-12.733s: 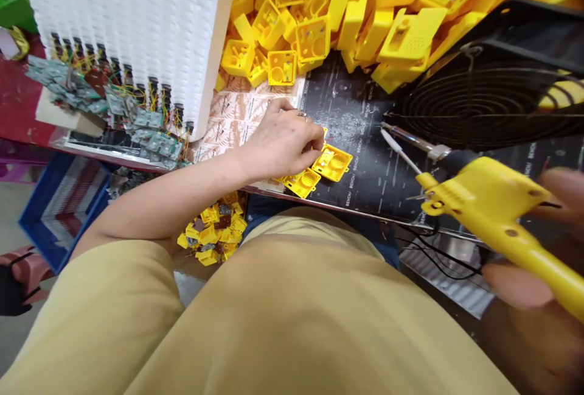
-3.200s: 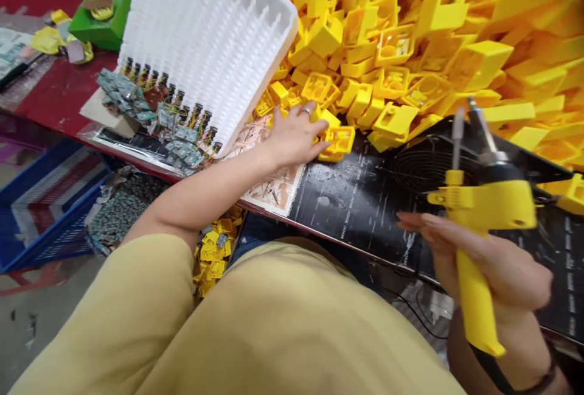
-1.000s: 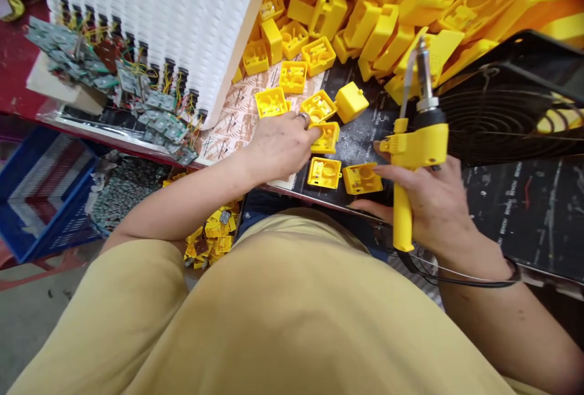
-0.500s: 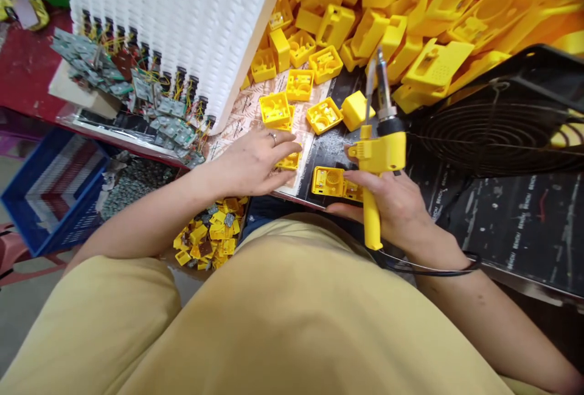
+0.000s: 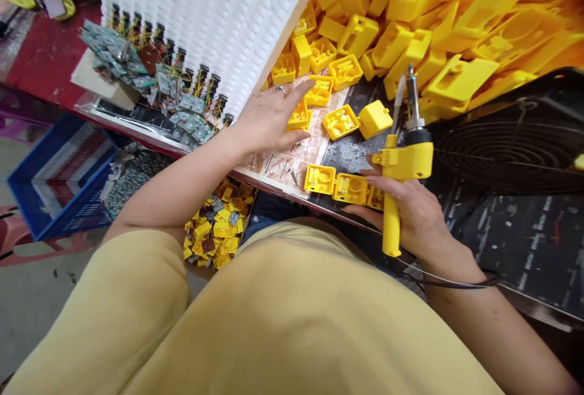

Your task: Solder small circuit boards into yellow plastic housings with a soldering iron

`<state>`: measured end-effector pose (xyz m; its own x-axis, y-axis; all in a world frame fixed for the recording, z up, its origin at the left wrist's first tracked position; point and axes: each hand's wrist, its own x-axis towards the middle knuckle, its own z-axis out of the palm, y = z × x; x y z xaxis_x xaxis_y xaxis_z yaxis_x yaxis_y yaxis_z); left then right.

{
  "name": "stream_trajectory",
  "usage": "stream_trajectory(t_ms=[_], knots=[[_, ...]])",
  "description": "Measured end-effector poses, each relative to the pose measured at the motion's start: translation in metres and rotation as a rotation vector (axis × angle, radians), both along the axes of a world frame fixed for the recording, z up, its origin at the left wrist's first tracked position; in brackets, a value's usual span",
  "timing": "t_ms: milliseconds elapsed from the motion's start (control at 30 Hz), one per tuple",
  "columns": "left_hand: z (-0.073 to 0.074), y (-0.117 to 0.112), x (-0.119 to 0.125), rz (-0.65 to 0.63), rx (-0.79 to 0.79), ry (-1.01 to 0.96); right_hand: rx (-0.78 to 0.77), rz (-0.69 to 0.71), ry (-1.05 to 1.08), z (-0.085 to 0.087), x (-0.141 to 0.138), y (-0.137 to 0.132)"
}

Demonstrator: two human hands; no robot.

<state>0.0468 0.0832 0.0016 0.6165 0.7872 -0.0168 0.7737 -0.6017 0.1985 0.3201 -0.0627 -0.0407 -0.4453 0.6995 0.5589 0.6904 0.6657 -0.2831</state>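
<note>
My left hand [image 5: 267,118] reaches over the table with thumb and fingers spread around a small yellow plastic housing [image 5: 298,117]; whether it touches the housing I cannot tell. A second yellow housing [image 5: 319,92] lies just beyond its fingertips. My right hand [image 5: 408,206] is closed on a yellow soldering gun [image 5: 406,160], its metal tip pointing up and away from me. Its fingers also lie by a row of open-topped housings at the table's front edge: a left one [image 5: 320,179], a middle one [image 5: 350,188] and a right one partly hidden by the hand.
Yellow housings [image 5: 406,5] are heaped at the back right. A black fan [image 5: 497,139] stands at the right. White foam [image 5: 201,11] is at the back left, with wired circuit boards [image 5: 182,112] before it. Below are a blue crate [image 5: 50,182] and yellow scrap parts [image 5: 219,224].
My left hand has moved away from the front edge toward the housings farther back. A housing now stands at the left end of the front row. The right hand still holds the soldering gun.
</note>
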Motion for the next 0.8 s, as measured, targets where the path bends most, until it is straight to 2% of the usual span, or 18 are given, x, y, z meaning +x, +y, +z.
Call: stream_trajectory(t_ms=[67, 167, 233, 300, 367, 400, 467, 567, 667, 800], knots=[[0.004, 0.006, 0.004, -0.051, -0.092, 0.052, 0.016, -0.009, 0.002, 0.0, -0.002, 0.001], [0.013, 0.003, 0.005, -0.287, -0.228, 0.035, 0.029, -0.01, -0.001, 0.001, -0.003, 0.002], [0.023, 0.0, -0.004, -0.385, -0.252, 0.01, 0.031, -0.015, 0.002, 0.001, -0.002, 0.002], [0.032, -0.003, -0.018, -0.335, -0.201, 0.052, 0.029, -0.024, 0.005, 0.0, -0.002, 0.002], [0.035, -0.007, -0.031, -0.193, -0.137, 0.188, 0.025, -0.027, 0.007, 0.0, -0.002, 0.001], [0.033, -0.011, -0.035, -0.134, -0.112, 0.26, 0.026, -0.028, 0.009, 0.0, -0.002, 0.001], [0.024, -0.021, -0.037, -0.1, -0.071, 0.323, 0.035, -0.028, 0.013, -0.001, -0.002, 0.001], [0.001, -0.037, -0.026, -0.108, 0.022, 0.177, 0.039, -0.028, 0.008, -0.002, -0.004, 0.001], [-0.019, -0.047, -0.009, -0.02, 0.052, 0.0, 0.041, -0.037, 0.002, -0.003, -0.004, 0.001], [-0.028, -0.044, -0.001, -0.012, 0.012, -0.059, 0.055, -0.056, 0.01, -0.005, -0.004, 0.0]])
